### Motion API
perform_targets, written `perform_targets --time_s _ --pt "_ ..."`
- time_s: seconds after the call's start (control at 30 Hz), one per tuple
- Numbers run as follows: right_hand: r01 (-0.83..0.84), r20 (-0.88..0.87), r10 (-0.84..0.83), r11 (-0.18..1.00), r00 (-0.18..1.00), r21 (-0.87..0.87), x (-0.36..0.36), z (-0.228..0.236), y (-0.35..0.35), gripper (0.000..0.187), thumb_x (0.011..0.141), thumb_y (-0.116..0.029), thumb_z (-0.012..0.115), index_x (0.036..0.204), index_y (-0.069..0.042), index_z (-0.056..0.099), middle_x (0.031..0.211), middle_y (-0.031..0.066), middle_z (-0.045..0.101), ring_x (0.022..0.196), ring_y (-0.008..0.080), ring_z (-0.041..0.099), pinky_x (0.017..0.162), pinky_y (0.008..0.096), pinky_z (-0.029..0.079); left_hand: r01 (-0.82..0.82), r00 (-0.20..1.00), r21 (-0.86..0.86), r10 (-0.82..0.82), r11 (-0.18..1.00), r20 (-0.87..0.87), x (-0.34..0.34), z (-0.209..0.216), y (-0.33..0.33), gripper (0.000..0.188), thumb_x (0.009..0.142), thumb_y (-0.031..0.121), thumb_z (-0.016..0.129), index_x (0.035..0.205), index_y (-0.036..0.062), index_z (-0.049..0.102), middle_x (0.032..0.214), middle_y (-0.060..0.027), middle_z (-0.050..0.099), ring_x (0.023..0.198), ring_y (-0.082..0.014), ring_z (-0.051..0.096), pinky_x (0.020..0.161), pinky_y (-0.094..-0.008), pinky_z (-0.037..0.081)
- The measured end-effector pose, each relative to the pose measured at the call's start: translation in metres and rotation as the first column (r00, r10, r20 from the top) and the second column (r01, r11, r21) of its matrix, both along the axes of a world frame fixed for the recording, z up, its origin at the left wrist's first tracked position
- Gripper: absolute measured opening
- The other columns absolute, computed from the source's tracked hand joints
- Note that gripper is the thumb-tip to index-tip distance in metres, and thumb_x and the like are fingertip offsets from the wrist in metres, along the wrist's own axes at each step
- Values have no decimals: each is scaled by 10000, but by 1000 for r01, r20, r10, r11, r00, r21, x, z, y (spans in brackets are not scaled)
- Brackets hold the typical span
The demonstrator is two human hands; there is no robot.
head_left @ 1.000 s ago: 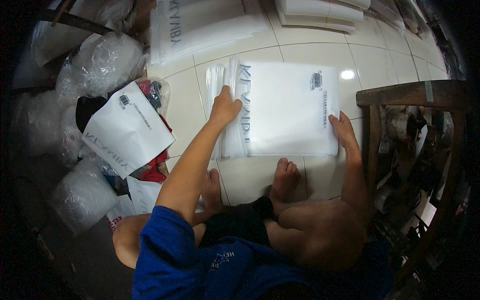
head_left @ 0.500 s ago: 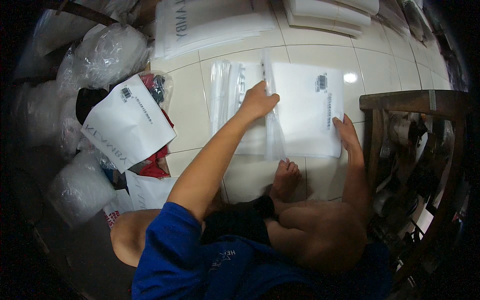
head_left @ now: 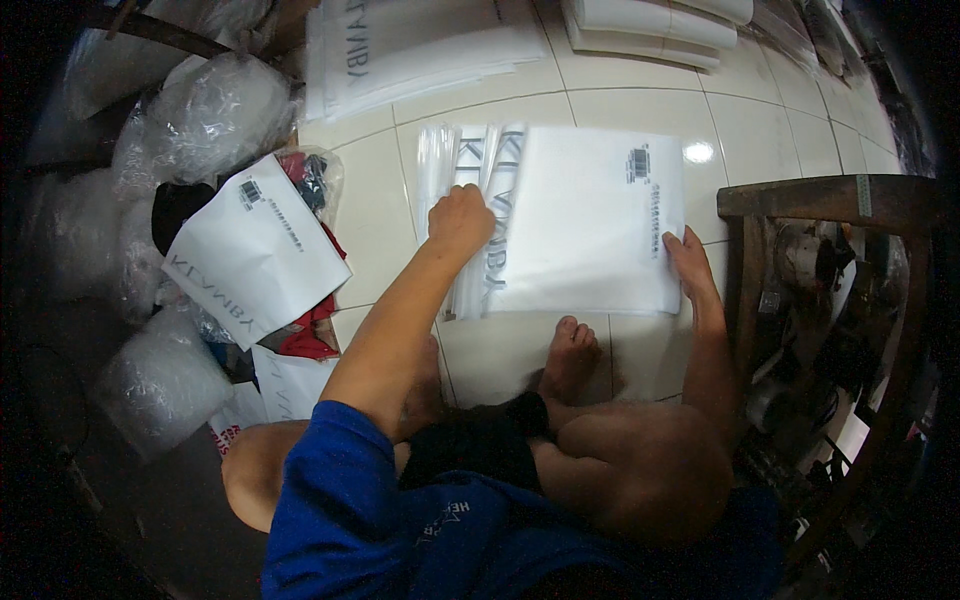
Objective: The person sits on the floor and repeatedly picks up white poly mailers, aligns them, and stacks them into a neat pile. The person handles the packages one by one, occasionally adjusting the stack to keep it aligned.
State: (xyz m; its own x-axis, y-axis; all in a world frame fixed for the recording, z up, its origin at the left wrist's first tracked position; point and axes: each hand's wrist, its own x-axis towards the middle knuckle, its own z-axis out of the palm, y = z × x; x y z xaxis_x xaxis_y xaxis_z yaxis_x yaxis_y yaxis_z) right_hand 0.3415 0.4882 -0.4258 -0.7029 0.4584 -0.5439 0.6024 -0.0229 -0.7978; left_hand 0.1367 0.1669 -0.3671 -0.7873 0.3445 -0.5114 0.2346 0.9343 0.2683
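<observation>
A stack of white plastic bags [head_left: 590,220] with dark printing lies on the tiled floor in front of me. At its left side several clear flaps [head_left: 437,160] lie folded in layers. My left hand [head_left: 462,222] is closed, fingers curled down on the edge of the top bag's folded part; its fingertips are partly hidden. My right hand [head_left: 690,265] grips the stack's right edge, thumb on top and fingers out of sight beneath it.
Another pile of white bags [head_left: 430,50] lies farther off, with white rolls [head_left: 650,30] right of it. Clear plastic bundles [head_left: 215,120] and a white bag [head_left: 258,250] over red and dark cloth are at left. A wooden stool [head_left: 820,198] stands at right. My bare foot [head_left: 573,350] is near the stack.
My left hand has moved left, carrying the raised clear edge of the bag down flat toward the other folded flaps. The right hand stays at the right edge.
</observation>
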Motion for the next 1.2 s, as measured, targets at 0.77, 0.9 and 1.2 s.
perform_targets --time_s 0.77,0.9,1.2 --pt "16 54 -18 999 998 36 0 -4 0 331 936 -159 510 1203 36 517 1070 115 624 932 176 580 861 315 449 48 990 -80 -58 996 -127 -19 8 -15 295 799 246 570 989 22 547 858 -187 667 828 -342 662 725 -464 517" --pt "36 57 -36 999 998 -6 -1 -1 0 348 932 -163 525 1211 43 521 1069 139 636 938 201 604 870 330 451 98 984 -78 -108 992 -143 -18 4 -20 313 789 174 580 1039 8 492 845 -211 664 798 -352 667 721 -457 521" --pt "36 37 -34 998 999 -57 -4 6 -2 328 923 -127 537 1201 47 524 1057 136 638 926 188 603 855 320 460 286 931 -166 -315 944 -185 -4 -1 -17 373 794 83 533 1135 -22 423 741 -161 662 681 -299 666 684 -412 461"
